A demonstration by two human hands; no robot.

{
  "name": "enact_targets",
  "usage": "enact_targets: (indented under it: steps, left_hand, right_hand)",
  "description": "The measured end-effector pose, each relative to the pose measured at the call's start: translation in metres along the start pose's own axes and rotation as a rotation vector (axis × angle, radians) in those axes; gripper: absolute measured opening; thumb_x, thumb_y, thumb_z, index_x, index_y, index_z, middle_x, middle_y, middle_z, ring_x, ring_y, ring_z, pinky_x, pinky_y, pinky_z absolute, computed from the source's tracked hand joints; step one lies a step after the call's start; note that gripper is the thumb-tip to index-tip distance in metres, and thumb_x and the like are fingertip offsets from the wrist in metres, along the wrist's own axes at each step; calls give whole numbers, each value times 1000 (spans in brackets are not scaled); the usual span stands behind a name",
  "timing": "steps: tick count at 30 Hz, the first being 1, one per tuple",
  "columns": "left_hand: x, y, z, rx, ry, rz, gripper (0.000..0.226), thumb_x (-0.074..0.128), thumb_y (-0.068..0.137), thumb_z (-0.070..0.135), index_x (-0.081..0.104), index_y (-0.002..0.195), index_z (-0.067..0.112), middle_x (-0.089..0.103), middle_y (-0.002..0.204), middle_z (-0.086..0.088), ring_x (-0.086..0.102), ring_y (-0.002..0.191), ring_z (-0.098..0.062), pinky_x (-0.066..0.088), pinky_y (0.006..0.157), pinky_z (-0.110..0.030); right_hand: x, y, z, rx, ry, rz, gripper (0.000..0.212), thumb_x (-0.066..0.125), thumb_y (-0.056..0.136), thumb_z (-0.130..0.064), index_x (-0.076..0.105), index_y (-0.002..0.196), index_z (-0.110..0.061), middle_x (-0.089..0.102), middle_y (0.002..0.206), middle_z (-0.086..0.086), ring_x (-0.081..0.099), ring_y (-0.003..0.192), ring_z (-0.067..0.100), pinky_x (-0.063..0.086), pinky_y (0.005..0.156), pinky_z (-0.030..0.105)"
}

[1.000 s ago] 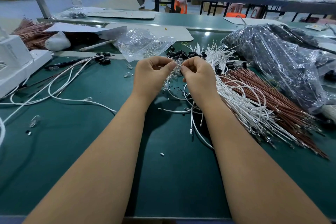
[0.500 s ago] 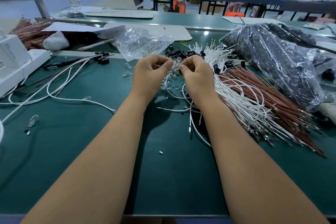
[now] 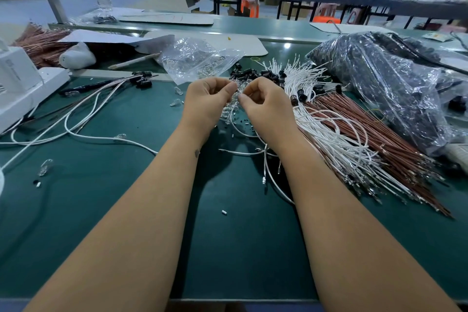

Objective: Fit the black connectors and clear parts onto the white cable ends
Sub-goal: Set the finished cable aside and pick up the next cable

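Note:
My left hand [image 3: 206, 102] and my right hand [image 3: 266, 106] meet above the green table [image 3: 126, 210], fingertips almost touching. Both pinch small parts between thumb and fingers; what exactly sits between them is mostly hidden. A white cable [image 3: 264, 167] hangs down from under my right hand. Just beneath the fingers lies a heap of clear parts [image 3: 231, 107]. Behind it sits a pile of black connectors [image 3: 253, 75]. A thick bundle of white cables [image 3: 336, 134] fans out to the right of my right hand.
Brown wires [image 3: 390, 139] lie beside the white bundle. A large plastic bag of black parts [image 3: 395, 78] fills the right. A clear bag [image 3: 195, 58] lies behind my hands. Finished cables [image 3: 83, 114] and a white machine [image 3: 20, 83] are at the left. Loose clear parts [image 3: 45, 167] dot the mat.
Both hands stay together over the parts heap with small finger movements. The camera has tilted slightly, shifting the scene a little.

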State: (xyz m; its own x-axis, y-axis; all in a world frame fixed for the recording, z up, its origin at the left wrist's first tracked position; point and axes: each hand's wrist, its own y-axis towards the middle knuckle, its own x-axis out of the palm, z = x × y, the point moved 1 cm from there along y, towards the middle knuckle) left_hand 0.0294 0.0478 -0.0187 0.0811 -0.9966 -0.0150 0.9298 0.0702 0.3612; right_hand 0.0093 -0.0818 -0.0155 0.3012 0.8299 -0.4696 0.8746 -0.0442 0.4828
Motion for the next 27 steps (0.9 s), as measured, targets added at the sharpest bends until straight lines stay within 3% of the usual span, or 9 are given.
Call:
enact_targets:
  steps: [4, 8, 11, 15, 20, 27]
  left_hand:
    - [1, -1, 1, -1, 0, -53, 11, 65, 90, 9, 69, 82, 16, 61, 64, 1, 52, 57, -5, 46, 61, -17]
    - [3, -3, 4, -44, 10, -50, 14, 62, 91, 8, 68, 78, 11, 58, 64, -3, 50, 57, -7, 45, 61, -18]
    - [3, -3, 4, -31, 157, 5, 15, 64, 90, 13, 67, 76, 10, 55, 60, -1, 46, 54, -8, 42, 58, -19]
    - [4, -3, 2, -25, 319, 53, 21, 59, 94, 18, 66, 81, 3, 54, 60, -2, 42, 51, -11, 38, 55, -24]
    - [-17, 3, 2, -86, 62, 271, 23, 52, 98, 18, 60, 76, 16, 57, 65, 0, 52, 56, -7, 47, 59, -21]
    - [-6, 1, 0, -176, -135, 113, 8, 60, 91, 8, 60, 84, 11, 65, 78, -4, 62, 73, -15, 54, 82, -31]
  right_hand:
    - [-1, 1, -2, -12, 29, -4, 11, 64, 89, -13, 60, 82, -20, 59, 66, -4, 53, 61, 11, 48, 64, 32]
    - [-3, 1, -1, -22, 6, 23, 17, 66, 86, -7, 59, 78, -21, 57, 65, -11, 52, 61, 5, 51, 65, 31]
    - [-1, 1, -1, -41, -72, 11, 17, 66, 84, -9, 60, 78, -22, 58, 68, -12, 58, 68, 12, 53, 70, 39]
    - [0, 1, 0, -60, -179, -22, 13, 63, 85, -10, 60, 80, -21, 59, 71, -9, 58, 71, 15, 53, 70, 39]
    - [-3, 2, 3, -19, -120, 36, 15, 64, 89, -10, 59, 80, -21, 55, 67, -15, 52, 63, 1, 49, 63, 28]
    - [-4, 2, 3, -2, -44, 73, 12, 62, 87, -11, 61, 80, -21, 55, 65, -14, 50, 60, 1, 40, 58, 13]
